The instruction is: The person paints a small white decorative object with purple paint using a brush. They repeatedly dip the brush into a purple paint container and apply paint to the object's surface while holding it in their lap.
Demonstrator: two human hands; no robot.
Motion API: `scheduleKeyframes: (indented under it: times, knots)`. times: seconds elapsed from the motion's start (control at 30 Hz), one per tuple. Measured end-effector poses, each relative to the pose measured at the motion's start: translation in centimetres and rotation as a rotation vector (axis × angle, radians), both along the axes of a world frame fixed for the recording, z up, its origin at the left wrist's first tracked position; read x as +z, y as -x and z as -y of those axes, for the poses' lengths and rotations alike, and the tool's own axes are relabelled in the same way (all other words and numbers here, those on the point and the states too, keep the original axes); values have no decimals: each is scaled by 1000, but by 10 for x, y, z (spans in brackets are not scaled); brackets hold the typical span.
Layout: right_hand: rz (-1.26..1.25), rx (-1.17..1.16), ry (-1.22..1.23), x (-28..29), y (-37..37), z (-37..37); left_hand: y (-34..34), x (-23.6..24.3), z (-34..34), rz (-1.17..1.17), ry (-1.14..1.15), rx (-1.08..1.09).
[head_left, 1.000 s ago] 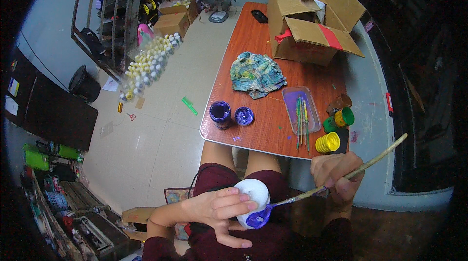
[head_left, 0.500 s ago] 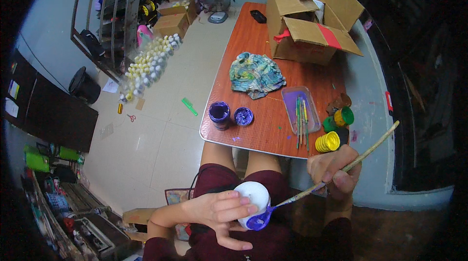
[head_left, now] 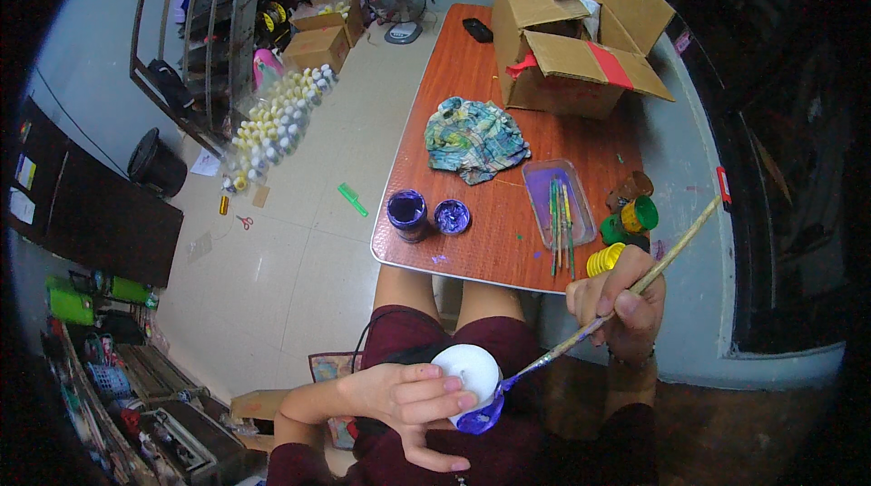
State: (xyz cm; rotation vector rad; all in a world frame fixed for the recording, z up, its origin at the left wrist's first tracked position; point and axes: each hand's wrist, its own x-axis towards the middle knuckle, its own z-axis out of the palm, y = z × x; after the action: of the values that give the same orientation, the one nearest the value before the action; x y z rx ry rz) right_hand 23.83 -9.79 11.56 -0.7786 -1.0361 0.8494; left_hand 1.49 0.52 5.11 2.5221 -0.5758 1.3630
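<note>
Above my lap, my left hand [head_left: 413, 406] is closed around a white, rounded, cup-like piece [head_left: 467, 366] with a flat pale end. Wet purple paint covers part of its side near my fingertips. My right hand [head_left: 626, 304] pinches a long wooden paintbrush [head_left: 582, 333], and the purple-loaded bristles touch the painted side. On the table in front stand an open jar of purple paint [head_left: 407, 214] and its paint-smeared lid [head_left: 452, 216]. Several thin brushes [head_left: 561, 223] lie across a clear plastic tray [head_left: 585, 206] with purple in it.
A crumpled, paint-stained cloth [head_left: 476, 141] and an open cardboard box [head_left: 562, 91] rest on the reddish table [head_left: 445, 59]. Yellow [head_left: 606, 259] and green [head_left: 644, 212] paint pots stand at its right edge. On the floor lie a green comb [head_left: 353, 199], scissors [head_left: 244, 223] and bagged white-and-yellow pieces [head_left: 277, 127].
My right hand and the brush have shifted slightly down and left, with the handle tilting lower. The white piece has turned a little in my left hand.
</note>
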Motion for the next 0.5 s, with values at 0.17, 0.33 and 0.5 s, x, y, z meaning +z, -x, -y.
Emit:
scheduleKeyframes:
  times: [0.17,0.33,0.5]
  knots:
    - [16,-6,1,-2,2,1,-2,-6,2,62,9,25]
    - [-92,-32,-43,-4,-5,1,-4,-24,12,134,340,-103]
    - [-58,-137,-178,-4,-1,-1,6,-47,46,117,1229,-212]
